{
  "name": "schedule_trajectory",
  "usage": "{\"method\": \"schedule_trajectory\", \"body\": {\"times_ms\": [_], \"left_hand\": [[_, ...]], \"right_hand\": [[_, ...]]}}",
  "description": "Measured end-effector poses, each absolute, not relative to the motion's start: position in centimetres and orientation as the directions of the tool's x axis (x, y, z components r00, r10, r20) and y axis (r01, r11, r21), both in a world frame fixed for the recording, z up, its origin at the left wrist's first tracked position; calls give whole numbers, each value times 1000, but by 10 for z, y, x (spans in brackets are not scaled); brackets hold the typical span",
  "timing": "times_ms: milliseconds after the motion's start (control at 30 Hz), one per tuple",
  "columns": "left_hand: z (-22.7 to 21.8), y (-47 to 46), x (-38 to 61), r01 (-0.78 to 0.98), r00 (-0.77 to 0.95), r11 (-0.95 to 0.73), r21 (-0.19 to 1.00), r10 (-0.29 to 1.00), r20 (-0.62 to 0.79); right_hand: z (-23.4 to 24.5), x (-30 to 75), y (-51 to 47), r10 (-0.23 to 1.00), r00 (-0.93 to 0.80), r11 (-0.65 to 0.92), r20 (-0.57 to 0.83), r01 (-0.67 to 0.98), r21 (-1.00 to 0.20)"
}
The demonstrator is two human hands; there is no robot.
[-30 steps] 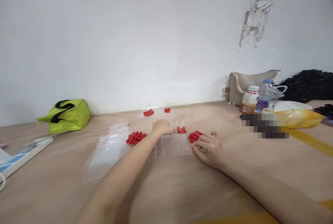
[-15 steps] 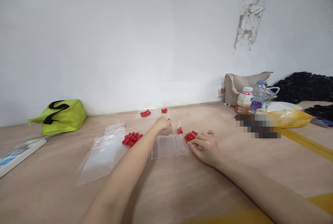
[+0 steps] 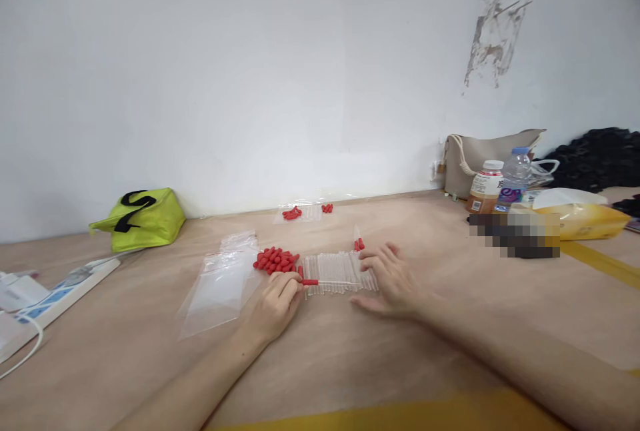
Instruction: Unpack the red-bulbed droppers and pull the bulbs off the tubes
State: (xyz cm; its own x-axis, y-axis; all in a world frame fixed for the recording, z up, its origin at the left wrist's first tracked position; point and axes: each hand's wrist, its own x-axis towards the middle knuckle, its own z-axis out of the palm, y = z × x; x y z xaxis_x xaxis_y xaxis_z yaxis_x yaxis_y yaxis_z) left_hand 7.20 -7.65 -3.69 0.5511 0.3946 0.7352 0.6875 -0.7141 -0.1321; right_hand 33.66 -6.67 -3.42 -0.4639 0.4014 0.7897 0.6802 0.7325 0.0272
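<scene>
My left hand [image 3: 280, 301] is closed at the left end of a row of thin clear tubes [image 3: 333, 264]. Its fingers pinch a dropper [image 3: 311, 282], a clear tube with a red rubber bulb, lying crosswise over the row. My right hand [image 3: 393, 281] is open at the row's right end, fingers apart and holding nothing visible. Behind my left hand is a heap of red rubber bulbs [image 3: 275, 259]. Two red-ended droppers [image 3: 359, 244] lie beyond the row. Whatever lies under my right palm is hidden.
Clear plastic bags [image 3: 217, 284] lie left of the heap. Near the wall, another bag holds red bulbs [image 3: 292, 213] and tubes. A power strip [image 3: 75, 291] and green bag [image 3: 147, 221] are at left. Bottles [image 3: 485, 187] and a yellow packet [image 3: 583, 217] stand right.
My left hand has come back from beyond the row to its left end, now with a dropper. My right hand has opened over the row's right end; the red bulbs there no longer show.
</scene>
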Motion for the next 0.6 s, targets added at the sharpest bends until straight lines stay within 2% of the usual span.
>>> {"method": "schedule_trajectory", "body": {"times_ms": [100, 300, 467, 600], "left_hand": [[-36, -78, 81, 668, 557, -727, -159, 346, 755], [-37, -81, 83, 644, 546, -751, -144, 320, 774], [-29, -84, 88, 682, 588, -695, -227, 337, 735], [-27, -83, 89, 654, 615, -714, -250, 310, 725]], "right_hand": [[-34, 318, -68, 380, -554, 749, 740, 655, 105], [-48, 301, -67, 355, -465, 743, 811, 667, 57], [-52, 301, -68, 362, -480, 758, 799, 650, 47], [-53, 302, -69, 338, -523, 784, 782, 616, 73]]}}
